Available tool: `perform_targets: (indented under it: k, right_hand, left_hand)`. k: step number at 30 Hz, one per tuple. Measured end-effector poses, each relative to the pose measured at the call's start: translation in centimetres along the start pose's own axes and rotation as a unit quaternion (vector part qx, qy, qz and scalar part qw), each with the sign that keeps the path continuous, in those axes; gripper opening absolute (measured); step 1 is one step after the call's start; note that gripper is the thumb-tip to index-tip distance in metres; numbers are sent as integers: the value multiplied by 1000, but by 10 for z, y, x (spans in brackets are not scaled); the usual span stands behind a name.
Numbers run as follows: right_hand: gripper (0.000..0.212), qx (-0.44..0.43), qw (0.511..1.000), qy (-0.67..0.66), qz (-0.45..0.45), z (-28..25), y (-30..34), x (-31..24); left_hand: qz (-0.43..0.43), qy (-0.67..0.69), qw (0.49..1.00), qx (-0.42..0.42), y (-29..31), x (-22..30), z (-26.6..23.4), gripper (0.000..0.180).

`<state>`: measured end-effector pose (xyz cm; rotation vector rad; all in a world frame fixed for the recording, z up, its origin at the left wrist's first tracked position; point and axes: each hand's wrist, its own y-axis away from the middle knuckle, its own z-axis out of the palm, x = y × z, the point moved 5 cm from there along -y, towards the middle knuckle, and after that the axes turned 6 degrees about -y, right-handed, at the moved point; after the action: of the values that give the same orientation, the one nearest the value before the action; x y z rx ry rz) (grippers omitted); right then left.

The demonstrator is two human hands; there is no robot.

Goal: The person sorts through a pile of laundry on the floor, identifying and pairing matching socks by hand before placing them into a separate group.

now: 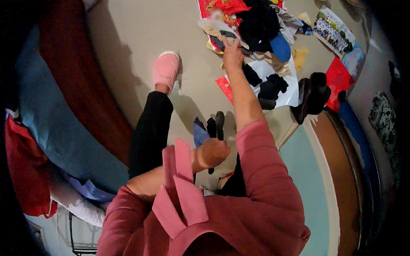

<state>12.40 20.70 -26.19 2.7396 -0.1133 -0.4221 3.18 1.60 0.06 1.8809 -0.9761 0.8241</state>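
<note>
My right hand (232,55) reaches forward to a mixed pile of clothing, its fingers spread and touching beige and dark grey sock-like pieces (228,36). Right beside it are a black fluffy piece (258,25) and a blue rounded item (280,48). Close to my body, my left hand (213,152) is curled into a fist; whatever it may hold is hidden. Just past that fist lie a blue-grey sock (200,131), a black sock (211,127) and a dark grey sock (220,123) on the floor.
Black bunched socks (271,87) rest on a white sheet (290,81) at the right. Dark shoes (303,96), a red packet (339,81) and a group photo (334,32) lie beyond. My foot wears a pink slipper (165,68). A brown-edged bed (81,77) stands left.
</note>
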Motion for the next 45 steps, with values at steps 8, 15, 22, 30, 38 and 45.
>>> perform_targets:
  k: [8, 15, 22, 30, 38, 45]
  right_hand:
    - [36, -82, 851, -503, 124, -93, 18, 59]
    - [30, -36, 806, -539, 243, -219, 87, 106]
    - [77, -170, 929, -250, 214, -150, 159, 220]
    - [110, 84, 982, -125, 112, -175, -75, 63]
    - [83, -84, 980, 2, 181, -97, -131, 96]
    - [42, -11, 969, -220, 115, -199, -8, 135]
  left_hand:
    - [-11, 67, 986, -155, -20, 1, -23, 9]
    - [54, 106, 993, -2, -31, -10, 27, 6]
    - [20, 68, 990, -125, -45, 5, -10, 6]
    - [-28, 117, 988, -101, -30, -9, -5, 10]
    - [-24, 53, 978, -198, -37, -20, -36, 10]
    - [31, 119, 991, -42, -42, -15, -33, 9]
